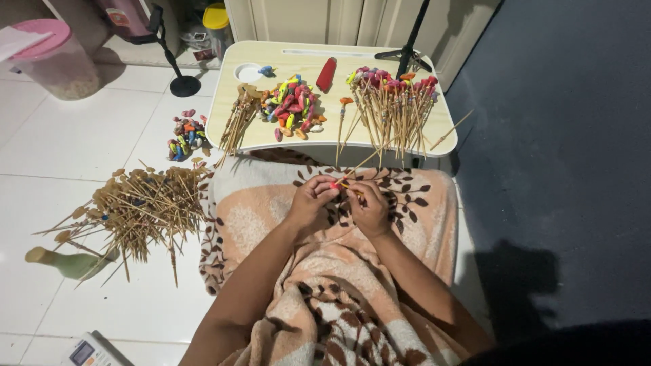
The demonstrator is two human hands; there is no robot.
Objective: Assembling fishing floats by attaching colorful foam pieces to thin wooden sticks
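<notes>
Stick (366,161) (thin bamboo) pinched by both hands, left (310,200) and right (369,205), over blanket (258,210).

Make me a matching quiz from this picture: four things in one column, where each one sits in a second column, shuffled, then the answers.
Things:
1. big heap of bare sticks
2. small red piece
3. pile of coloured pieces
4. pink-lidded tub

Places:
A. middle of the low table
B. far left corner of the floor
C. floor tiles, left of the blanket
D. between the left hand and right hand

Pairs: 1-C, 2-D, 3-A, 4-B
</notes>
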